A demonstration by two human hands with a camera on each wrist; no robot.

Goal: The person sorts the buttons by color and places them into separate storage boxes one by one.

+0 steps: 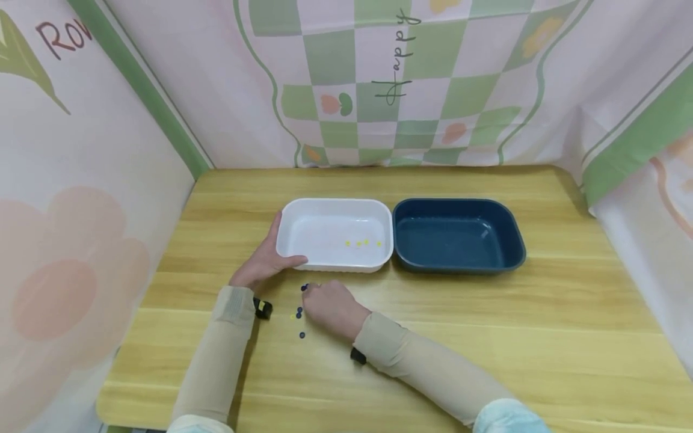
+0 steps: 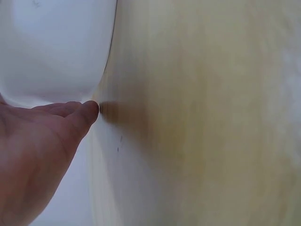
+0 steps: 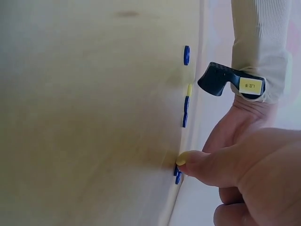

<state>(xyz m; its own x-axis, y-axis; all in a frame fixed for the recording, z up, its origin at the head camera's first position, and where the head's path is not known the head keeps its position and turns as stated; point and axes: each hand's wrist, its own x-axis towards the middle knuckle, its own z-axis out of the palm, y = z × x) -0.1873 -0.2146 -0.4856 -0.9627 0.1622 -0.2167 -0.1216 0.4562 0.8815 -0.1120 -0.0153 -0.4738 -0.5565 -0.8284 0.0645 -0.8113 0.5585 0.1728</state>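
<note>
Lone blue disc (image 1: 302, 335): lies nearest, on the wooden table (image 1: 568, 313).
Middle discs (image 1: 299, 312): two blue and one yellow, close together.
Right hand (image 1: 332, 307): pinches a yellow disc (image 3: 184, 157) at the thumb tip, just beside two farther blue discs (image 3: 177, 175).
Left hand (image 1: 265, 258): grips the white tray (image 1: 335, 267) at its left end, thumb along the near side.
White tray: holds four yellow discs (image 1: 366, 242).
Dark blue tray (image 1: 460, 268): stands just right.
Checked cloth (image 1: 422, 72): hangs behind.

Wood-grain table (image 1: 568, 337): white tub (image 1: 314, 231), dark blue tub (image 1: 449, 240) (side by side), blue discs (image 3: 186, 55), yellow disc (image 3: 189, 89)
</note>
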